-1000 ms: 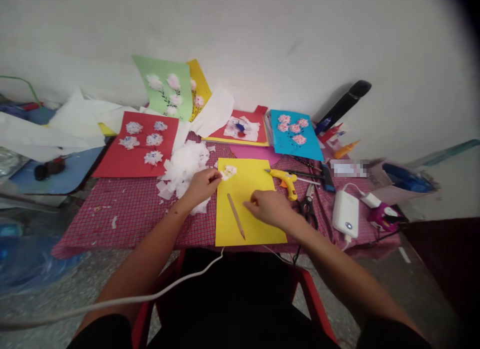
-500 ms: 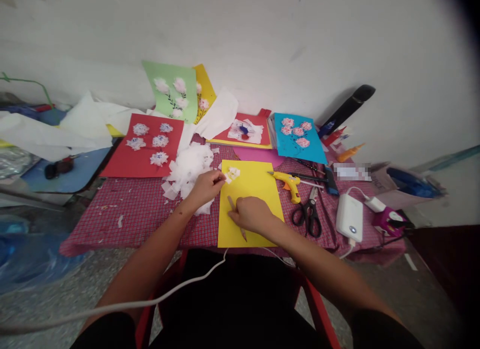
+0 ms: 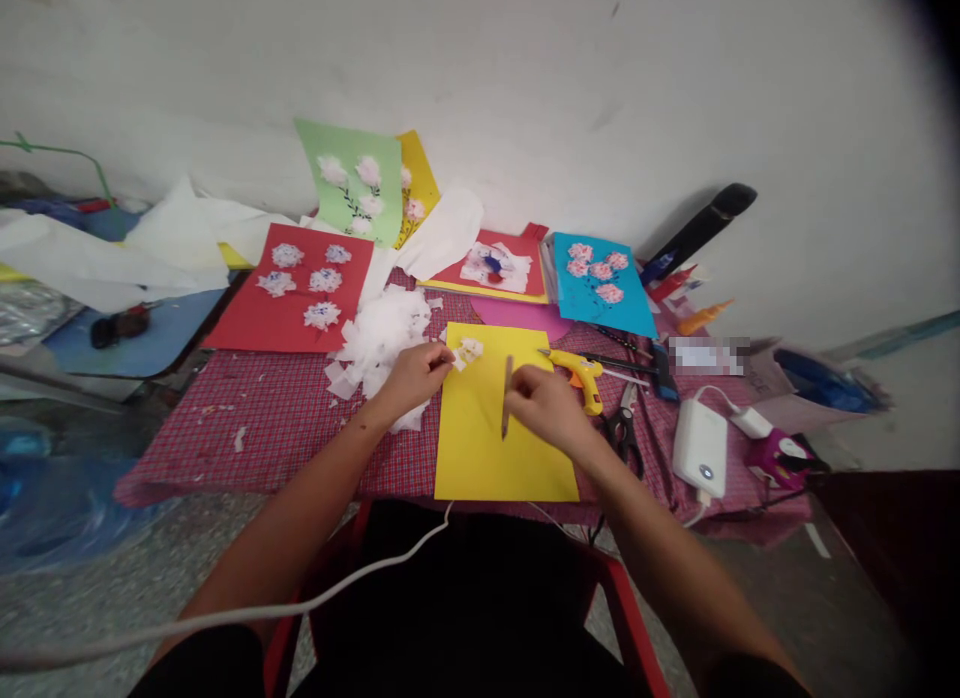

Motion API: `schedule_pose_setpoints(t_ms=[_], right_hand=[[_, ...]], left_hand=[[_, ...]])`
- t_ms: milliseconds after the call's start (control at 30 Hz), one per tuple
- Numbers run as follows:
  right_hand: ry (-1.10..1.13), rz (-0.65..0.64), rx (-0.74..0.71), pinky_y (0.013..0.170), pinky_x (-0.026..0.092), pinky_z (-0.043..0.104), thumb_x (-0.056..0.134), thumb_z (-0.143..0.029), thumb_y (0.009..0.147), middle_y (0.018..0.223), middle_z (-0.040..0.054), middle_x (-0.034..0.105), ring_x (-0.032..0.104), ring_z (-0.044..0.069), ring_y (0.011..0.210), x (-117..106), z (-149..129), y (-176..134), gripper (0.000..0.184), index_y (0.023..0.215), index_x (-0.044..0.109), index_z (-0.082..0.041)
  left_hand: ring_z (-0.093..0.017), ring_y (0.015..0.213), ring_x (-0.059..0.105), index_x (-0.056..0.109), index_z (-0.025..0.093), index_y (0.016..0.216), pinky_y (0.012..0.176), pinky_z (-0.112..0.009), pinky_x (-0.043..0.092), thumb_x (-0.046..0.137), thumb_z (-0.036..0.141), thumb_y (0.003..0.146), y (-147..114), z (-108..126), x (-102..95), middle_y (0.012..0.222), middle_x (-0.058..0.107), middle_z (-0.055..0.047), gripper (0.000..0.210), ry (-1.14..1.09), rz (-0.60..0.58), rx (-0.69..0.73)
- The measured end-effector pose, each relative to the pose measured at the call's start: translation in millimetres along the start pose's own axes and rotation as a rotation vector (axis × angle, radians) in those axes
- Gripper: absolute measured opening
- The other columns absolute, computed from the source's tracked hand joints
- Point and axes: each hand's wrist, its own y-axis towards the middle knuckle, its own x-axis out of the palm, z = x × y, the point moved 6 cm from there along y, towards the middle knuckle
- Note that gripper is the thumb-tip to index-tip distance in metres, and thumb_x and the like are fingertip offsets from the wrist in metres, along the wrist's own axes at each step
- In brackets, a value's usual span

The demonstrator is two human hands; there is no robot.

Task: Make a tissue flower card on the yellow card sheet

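A yellow sheet of paper (image 3: 480, 458) lies flat in front of me, with a small white paper flower (image 3: 470, 349) stuck near its upper left. At the sheet's left edge, my left hand (image 3: 416, 378) is closed, its fingertips pinching a small scrap of white tissue paper (image 3: 457, 361) beside that flower. Over the right half of the sheet, my right hand (image 3: 551, 403) grips a pencil (image 3: 507, 393), which stands nearly lengthwise with the sheet. A heap of white tissue pieces (image 3: 386, 328) lies just beyond my left hand.
A yellow glue gun (image 3: 581, 370) and black scissors (image 3: 624, 440) lie right of the sheet, near a white power bank (image 3: 700, 446). Flower cards in red (image 3: 247, 313), green (image 3: 311, 148) and blue (image 3: 566, 303) surround the back. A white cable (image 3: 360, 570) crosses my lap.
My right hand has moved right and a little away from me with the pencil, which now stands more upright in the view. My left hand has stayed by the flower.
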Motion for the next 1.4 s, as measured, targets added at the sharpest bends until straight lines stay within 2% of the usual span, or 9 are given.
schedule_pose_setpoints(t_ms=[67, 133, 267, 400, 767, 933, 1133, 1233, 1400], right_hand=[[0.344, 0.148, -0.001, 0.051, 0.043, 0.025, 0.056, -0.025, 0.075, 0.064, -0.0013, 0.065, 0.059, 0.015, 0.053, -11, 7, 9, 0.004, 0.072, 0.055, -0.022], [0.606, 0.237, -0.013, 0.047, 0.044, 0.025, 0.057, -0.026, 0.075, 0.067, -0.0022, 0.065, 0.058, 0.013, 0.050, -11, 8, 17, 0.005, 0.078, 0.055, -0.023], [0.775, 0.346, -0.056, 0.047, 0.048, 0.023, 0.059, -0.027, 0.078, 0.080, 0.0001, 0.066, 0.062, 0.011, 0.053, -1, 0, 27, 0.006, 0.076, 0.059, -0.021], [0.765, 0.383, -0.073, 0.050, 0.052, 0.023, 0.060, -0.027, 0.081, 0.086, 0.0014, 0.065, 0.064, 0.010, 0.058, 7, -3, 29, 0.010, 0.074, 0.061, -0.021], [0.765, 0.338, -0.068, 0.049, 0.052, 0.024, 0.059, -0.028, 0.082, 0.079, -0.0003, 0.069, 0.064, 0.013, 0.057, 17, 1, 36, 0.006, 0.084, 0.058, -0.023], [0.701, 0.348, -0.142, 0.052, 0.051, 0.024, 0.059, -0.026, 0.081, 0.083, 0.0003, 0.072, 0.065, 0.012, 0.057, 14, -8, 40, 0.005, 0.083, 0.060, -0.022], [0.726, 0.200, -0.208, 0.055, 0.051, 0.024, 0.063, -0.032, 0.085, 0.084, 0.0002, 0.072, 0.066, 0.012, 0.060, 14, -19, 52, 0.013, 0.092, 0.062, -0.022], [0.590, 0.126, -0.178, 0.058, 0.050, 0.025, 0.062, -0.037, 0.087, 0.072, -0.0006, 0.068, 0.066, 0.014, 0.062, 10, -20, 59, 0.016, 0.091, 0.065, -0.021], [0.383, 0.110, -0.188, 0.057, 0.045, 0.026, 0.058, -0.034, 0.088, 0.067, -0.0008, 0.064, 0.060, 0.015, 0.060, -6, -34, 72, 0.016, 0.086, 0.066, -0.020]], left_hand=[[-0.019, 0.081, 0.069, 0.071, 0.020, 0.089, 0.075, -0.030, 0.050, 0.061, 0.019, 0.087, 0, 0, -0.1, 0.087, 0.075, -0.002, 0.011, 0.002, 0.002, 0.007], [-0.018, 0.080, 0.068, 0.070, 0.020, 0.088, 0.074, -0.030, 0.050, 0.061, 0.019, 0.086, 0, 0, -0.8, 0.085, 0.074, -0.002, 0.009, -0.002, 0.006, 0.009], [-0.017, 0.075, 0.067, 0.069, 0.020, 0.086, 0.070, -0.028, 0.048, 0.063, 0.019, 0.085, -1, 0, -2.1, 0.081, 0.073, 0.000, 0.007, -0.036, 0.013, -0.012], [-0.016, 0.072, 0.066, 0.070, 0.020, 0.086, 0.068, -0.027, 0.046, 0.063, 0.021, 0.085, -1, 1, -2.6, 0.079, 0.072, 0.000, 0.006, -0.072, 0.020, -0.033], [-0.016, 0.075, 0.064, 0.068, 0.020, 0.087, 0.069, -0.026, 0.047, 0.063, 0.024, 0.086, -1, -3, -0.4, 0.081, 0.071, 0.000, 0.007, -0.165, 0.031, -0.041], [-0.016, 0.077, 0.065, 0.068, 0.020, 0.089, 0.071, -0.027, 0.049, 0.064, 0.027, 0.086, -2, -5, 2.0, 0.083, 0.071, -0.001, 0.008, -0.228, 0.041, -0.046], [-0.016, 0.080, 0.065, 0.068, 0.020, 0.094, 0.073, -0.028, 0.052, 0.068, 0.030, 0.086, -3, -6, 5.0, 0.087, 0.071, -0.001, 0.013, -0.311, 0.034, -0.046], [-0.016, 0.080, 0.065, 0.067, 0.020, 0.095, 0.074, -0.028, 0.052, 0.069, 0.030, 0.084, -1, -6, 6.0, 0.088, 0.071, -0.002, 0.015, -0.349, 0.036, -0.066], [-0.016, 0.075, 0.065, 0.065, 0.020, 0.096, 0.070, -0.028, 0.052, 0.069, 0.031, 0.084, 9, 1, 4.3, 0.087, 0.070, -0.001, 0.017, -0.353, 0.038, -0.078]])
